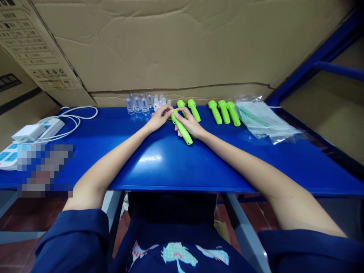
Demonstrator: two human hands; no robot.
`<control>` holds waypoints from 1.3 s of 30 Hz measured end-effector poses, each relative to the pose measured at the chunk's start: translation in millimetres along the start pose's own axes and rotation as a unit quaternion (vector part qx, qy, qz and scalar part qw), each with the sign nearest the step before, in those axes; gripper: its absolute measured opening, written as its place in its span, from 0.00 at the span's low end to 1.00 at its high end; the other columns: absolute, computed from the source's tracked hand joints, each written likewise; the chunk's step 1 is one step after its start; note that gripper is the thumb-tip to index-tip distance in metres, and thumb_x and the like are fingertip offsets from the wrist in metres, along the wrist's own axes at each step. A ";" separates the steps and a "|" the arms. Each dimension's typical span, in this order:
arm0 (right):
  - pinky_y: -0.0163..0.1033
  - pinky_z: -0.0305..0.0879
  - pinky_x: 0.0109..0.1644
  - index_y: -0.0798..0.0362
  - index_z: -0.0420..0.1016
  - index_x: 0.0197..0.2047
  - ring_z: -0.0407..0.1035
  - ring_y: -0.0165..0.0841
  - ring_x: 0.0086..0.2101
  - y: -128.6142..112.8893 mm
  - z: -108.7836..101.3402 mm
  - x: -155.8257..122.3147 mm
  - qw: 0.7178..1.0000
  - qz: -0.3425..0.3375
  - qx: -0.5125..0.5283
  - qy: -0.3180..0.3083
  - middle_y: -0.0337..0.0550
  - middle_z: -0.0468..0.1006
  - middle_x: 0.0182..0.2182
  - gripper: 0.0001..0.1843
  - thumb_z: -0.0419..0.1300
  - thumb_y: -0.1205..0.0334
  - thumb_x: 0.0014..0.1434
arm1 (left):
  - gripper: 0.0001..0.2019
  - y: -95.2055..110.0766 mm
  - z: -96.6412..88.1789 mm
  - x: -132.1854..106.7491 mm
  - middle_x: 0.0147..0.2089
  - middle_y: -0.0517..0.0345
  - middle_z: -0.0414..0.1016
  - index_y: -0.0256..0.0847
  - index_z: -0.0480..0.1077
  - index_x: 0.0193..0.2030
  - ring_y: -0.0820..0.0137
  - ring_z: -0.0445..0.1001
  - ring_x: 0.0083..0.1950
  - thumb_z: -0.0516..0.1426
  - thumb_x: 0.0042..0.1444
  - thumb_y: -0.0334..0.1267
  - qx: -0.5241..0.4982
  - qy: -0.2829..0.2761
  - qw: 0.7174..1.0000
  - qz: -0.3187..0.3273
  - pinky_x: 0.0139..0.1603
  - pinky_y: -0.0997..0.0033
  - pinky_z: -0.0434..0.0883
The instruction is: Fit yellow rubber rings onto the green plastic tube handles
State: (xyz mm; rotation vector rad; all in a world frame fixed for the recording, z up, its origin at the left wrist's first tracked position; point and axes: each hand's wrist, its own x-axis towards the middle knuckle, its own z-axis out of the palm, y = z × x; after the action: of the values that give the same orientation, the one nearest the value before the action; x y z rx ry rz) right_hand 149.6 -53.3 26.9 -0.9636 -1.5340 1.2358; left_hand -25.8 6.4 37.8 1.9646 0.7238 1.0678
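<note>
A lime-green, torch-like plastic handle [183, 130] slants over the blue table, its narrow end toward me. My right hand [192, 124] wraps its fingers around the handle from the right. At the handle's upper end, my left hand [160, 118] pinches with thumb and forefinger. Something small and yellowish shows under the left fingertips, too covered to name. Behind my hands stand two more green handles [194, 110], one partly hidden by the right hand. Clear domed plastic tubes [137, 104] stand just beyond the left hand, beside several small whitish pieces [159, 102].
Three green handles [224, 112] lie at the right, beside clear plastic bags [264, 119]. A power strip [10, 155], white adapter [28, 132] and looped cable [74, 119] occupy the left. Cardboard [176, 49] walls the table's back; a blue metal frame [315, 62] rises right.
</note>
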 end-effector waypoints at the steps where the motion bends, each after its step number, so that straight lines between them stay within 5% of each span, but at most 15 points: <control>1: 0.36 0.71 0.17 0.44 0.55 0.55 0.72 0.33 0.16 0.4 0.0 0.0 1.000 0.000 0.002 -0.002 0.29 0.76 0.21 0.37 0.64 0.29 0.57 | 0.12 -0.3 0.0 -0.5 0.38 0.58 0.74 0.40 0.68 0.39 0.68 0.73 0.42 0.60 0.65 0.46 0.019 0.008 1.000 0.006 0.50 0.69 0.69; 12: 0.34 0.68 0.15 0.45 0.54 0.54 0.70 0.32 0.15 7.2 -0.8 3.1 1.000 -0.015 0.001 -0.007 0.29 0.76 0.21 0.37 0.62 0.27 0.58 | 0.08 1.4 -2.3 -5.0 0.41 0.56 0.75 0.40 0.70 0.42 0.67 0.73 0.44 0.54 0.69 0.41 0.103 0.004 0.993 0.056 0.51 0.70 0.66; 21: 0.31 0.62 0.14 0.49 0.58 0.52 0.67 0.29 0.14 4.9 -2.9 5.0 1.000 0.007 0.019 -0.022 0.31 0.74 0.19 0.31 0.60 0.32 0.63 | 0.14 3.0 -1.7 1.3 0.33 0.60 0.72 0.37 0.70 0.35 0.74 0.67 0.33 0.64 0.62 0.45 -0.033 0.006 0.998 -0.054 0.41 0.72 0.66; 25: 0.31 0.61 0.14 0.48 0.59 0.51 0.65 0.29 0.14 2.7 -4.7 6.8 0.999 0.020 0.041 -0.014 0.30 0.73 0.19 0.27 0.60 0.36 0.66 | 0.22 -2.6 -9.7 0.3 0.37 0.57 0.76 0.37 0.72 0.36 0.73 0.72 0.37 0.68 0.54 0.56 -0.092 -0.021 0.994 -0.047 0.45 0.71 0.68; 30: 0.31 0.62 0.14 0.48 0.59 0.51 0.65 0.29 0.14 2.1 -3.8 7.5 0.999 0.014 0.032 -0.016 0.30 0.72 0.19 0.25 0.59 0.37 0.67 | 0.29 -6.1 -18.1 0.5 0.37 0.57 0.76 0.37 0.74 0.38 0.76 0.70 0.34 0.74 0.42 0.59 -0.106 -0.033 0.992 -0.060 0.37 0.74 0.65; 39: 0.31 0.63 0.13 0.47 0.57 0.52 0.65 0.28 0.14 6.0 -4.6 6.1 1.000 -0.025 0.000 -0.004 0.28 0.73 0.20 0.33 0.61 0.30 0.61 | 0.24 -4.7 -9.8 1.2 0.33 0.60 0.71 0.38 0.71 0.36 0.79 0.58 0.26 0.71 0.49 0.56 -0.056 -0.010 0.998 -0.013 0.30 0.75 0.57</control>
State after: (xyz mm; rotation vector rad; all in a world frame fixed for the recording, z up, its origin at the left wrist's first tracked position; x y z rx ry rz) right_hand 152.4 -45.1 22.4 -0.9165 -1.5564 1.2056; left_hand -34.2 13.3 37.9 1.8629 0.6626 1.0496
